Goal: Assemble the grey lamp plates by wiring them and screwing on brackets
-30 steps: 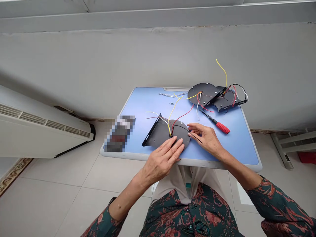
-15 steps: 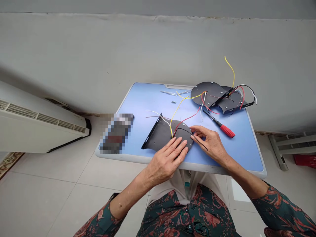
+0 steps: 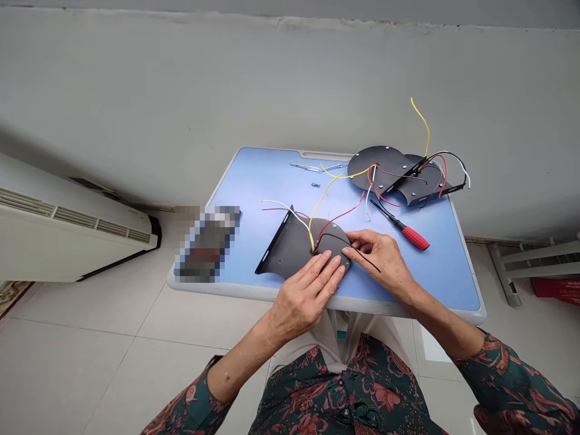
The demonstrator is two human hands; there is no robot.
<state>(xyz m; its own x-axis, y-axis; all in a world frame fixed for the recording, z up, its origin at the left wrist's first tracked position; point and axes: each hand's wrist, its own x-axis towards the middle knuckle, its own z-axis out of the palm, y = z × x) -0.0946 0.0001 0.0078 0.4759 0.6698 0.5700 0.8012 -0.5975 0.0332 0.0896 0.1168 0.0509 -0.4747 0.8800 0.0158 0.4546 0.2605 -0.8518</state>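
Note:
A black metal plate (image 3: 292,249) with a round end and a bent flange lies near the front edge of the small blue table (image 3: 254,181). Yellow, red, white and black wires (image 3: 326,202) come out of a hole in its middle. My left hand (image 3: 304,294) lies flat on the plate's near part, fingers stretched out. My right hand (image 3: 381,257) pinches the plate's right rim, where a thin black wire (image 3: 365,260) crosses its fingers.
A red-handled screwdriver (image 3: 401,226) lies right of the plate. Two more black plates with wires (image 3: 399,172) sit at the table's far right corner. Small screws and metal bits (image 3: 315,175) lie at the far edge. A blurred object (image 3: 206,243) rests at the table's left. A white heater (image 3: 72,226) stands on the floor to the left.
Both hands and the plate stay almost where they were. My right fingers have closed in more on the plate's right rim. The camera has shifted slightly.

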